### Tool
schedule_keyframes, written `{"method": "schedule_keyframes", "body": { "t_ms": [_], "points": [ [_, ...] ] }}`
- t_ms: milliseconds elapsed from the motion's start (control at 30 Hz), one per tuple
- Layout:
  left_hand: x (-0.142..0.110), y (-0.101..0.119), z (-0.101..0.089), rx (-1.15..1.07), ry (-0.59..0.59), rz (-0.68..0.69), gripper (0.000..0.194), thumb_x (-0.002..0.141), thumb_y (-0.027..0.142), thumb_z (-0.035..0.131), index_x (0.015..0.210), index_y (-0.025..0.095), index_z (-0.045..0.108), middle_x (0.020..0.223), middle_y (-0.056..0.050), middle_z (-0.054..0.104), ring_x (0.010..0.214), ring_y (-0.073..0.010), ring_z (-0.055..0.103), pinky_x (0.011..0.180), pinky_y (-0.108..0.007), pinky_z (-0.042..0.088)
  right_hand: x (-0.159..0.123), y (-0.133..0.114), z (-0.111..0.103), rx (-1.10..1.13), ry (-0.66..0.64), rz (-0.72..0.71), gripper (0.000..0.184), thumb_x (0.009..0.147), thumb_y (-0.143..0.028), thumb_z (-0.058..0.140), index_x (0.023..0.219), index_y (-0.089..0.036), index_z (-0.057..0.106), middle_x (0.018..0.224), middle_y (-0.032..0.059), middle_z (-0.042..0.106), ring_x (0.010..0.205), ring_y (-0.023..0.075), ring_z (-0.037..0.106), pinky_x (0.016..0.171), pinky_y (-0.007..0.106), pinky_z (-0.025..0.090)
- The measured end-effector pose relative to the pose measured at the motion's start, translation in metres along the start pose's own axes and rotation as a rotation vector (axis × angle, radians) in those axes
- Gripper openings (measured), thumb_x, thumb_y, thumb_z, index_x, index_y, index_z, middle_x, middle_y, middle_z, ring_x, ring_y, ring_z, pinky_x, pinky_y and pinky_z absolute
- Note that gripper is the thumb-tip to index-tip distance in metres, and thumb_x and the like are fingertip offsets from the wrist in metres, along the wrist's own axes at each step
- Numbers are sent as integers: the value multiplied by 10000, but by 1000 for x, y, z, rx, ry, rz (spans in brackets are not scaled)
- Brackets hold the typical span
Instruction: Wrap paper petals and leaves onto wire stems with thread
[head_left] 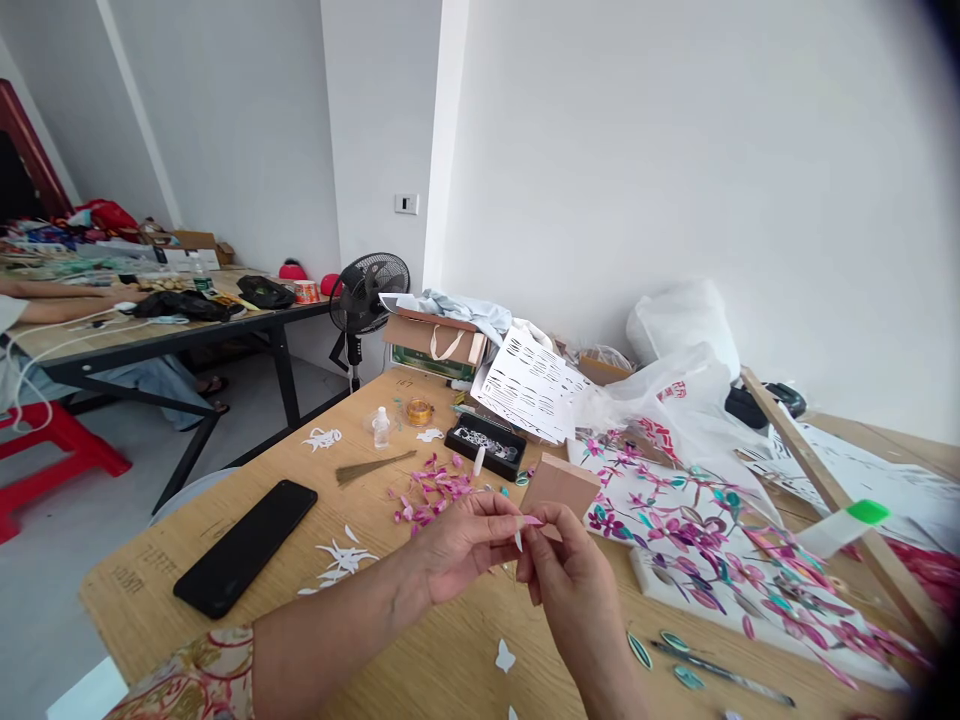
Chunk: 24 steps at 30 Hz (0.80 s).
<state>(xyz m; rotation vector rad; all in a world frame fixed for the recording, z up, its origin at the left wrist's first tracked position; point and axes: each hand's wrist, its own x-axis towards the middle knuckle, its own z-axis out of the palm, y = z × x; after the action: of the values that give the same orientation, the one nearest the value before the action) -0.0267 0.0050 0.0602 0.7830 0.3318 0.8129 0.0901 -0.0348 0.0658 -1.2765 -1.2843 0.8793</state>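
Observation:
My left hand (469, 545) and my right hand (574, 575) meet above the table, fingertips pinched together. Between them is a small pink petal (532, 520), gripped by both hands. A small white pointed piece (518, 541) hangs just below it; which fingers hold that piece I cannot tell. Behind my left hand lies a loose pile of pink petals (431, 492). Under my left forearm are white cut petals (345, 560), and a white butterfly-shaped piece (505, 656) rests below my hands. A wooden block (559, 482) stands just behind my right hand.
To the left lies a black phone (246, 545). Farther back are a black tray (486, 446), a small clear bottle (381, 428) and a tape roll (418, 411). A white foam board (675, 590) with finished flowers and a pen (724, 672) are at right. A co-worker's arm (67, 300) rests on another table.

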Motion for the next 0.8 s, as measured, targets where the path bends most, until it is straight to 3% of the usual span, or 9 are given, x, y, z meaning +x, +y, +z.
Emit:
{"method": "schedule_keyframes", "body": {
  "t_ms": [200, 500, 800],
  "points": [
    [-1, -1, 2, 15, 15, 10, 184, 645, 261, 669, 668, 121, 552, 665, -44, 595, 624, -158, 566, 662, -306, 399, -1, 1, -1, 243, -74, 85, 221, 739, -402, 533, 714, -210, 426, 383, -104, 387, 340, 53, 301, 321, 150, 237],
    [-1, -5, 7, 104, 4, 42, 140, 695, 247, 614, 665, 125, 554, 648, -37, 562, 646, -149, 547, 676, -293, 382, 2, 0, -8, 362, -44, 51, 149, 739, -284, 552, 667, -200, 451, 516, -58, 501, 455, 75, 427, 414, 178, 317],
    [-2, -3, 5, 107, -7, 38, 103, 756, 217, 552, 699, 135, 577, 687, -25, 546, 671, -125, 509, 684, -276, 365, -2, -2, -6, 495, -69, 39, 39, 715, -175, 526, 694, -188, 496, 577, -53, 528, 511, 68, 442, 491, 183, 340]
  ]
}}
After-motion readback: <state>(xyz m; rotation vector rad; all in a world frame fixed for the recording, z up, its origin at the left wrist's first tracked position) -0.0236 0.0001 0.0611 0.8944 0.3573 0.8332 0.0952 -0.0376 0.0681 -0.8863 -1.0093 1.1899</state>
